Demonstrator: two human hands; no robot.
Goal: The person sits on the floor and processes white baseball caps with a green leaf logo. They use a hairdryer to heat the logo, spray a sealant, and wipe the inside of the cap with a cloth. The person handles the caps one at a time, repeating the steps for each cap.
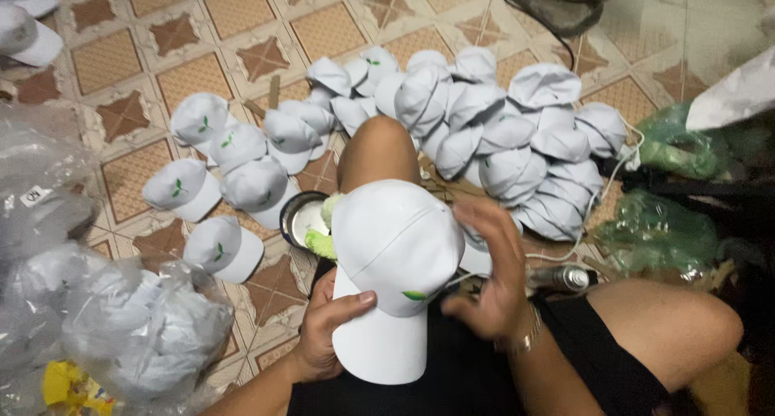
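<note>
A white cap (391, 246) with a small green leaf mark on its front rests on my raised knee, brim toward me. My left hand (327, 331) grips the brim from the left, thumb lying across its top. My right hand (484, 279) hovers blurred at the cap's right side, fingers curled; a thin white thread seems to run from the cap front to it, though I cannot tell whether the fingers hold anything. A bracelet sits on my right wrist.
A big heap of white caps (492, 133) lies on the tiled floor ahead, with several leaf-marked caps (218, 166) spread at left. A round tin (303, 218) sits by my knee. Clear bags of caps (121, 319) stand at left, green plastic bags (662, 230) at right, a fan base (557, 4) beyond.
</note>
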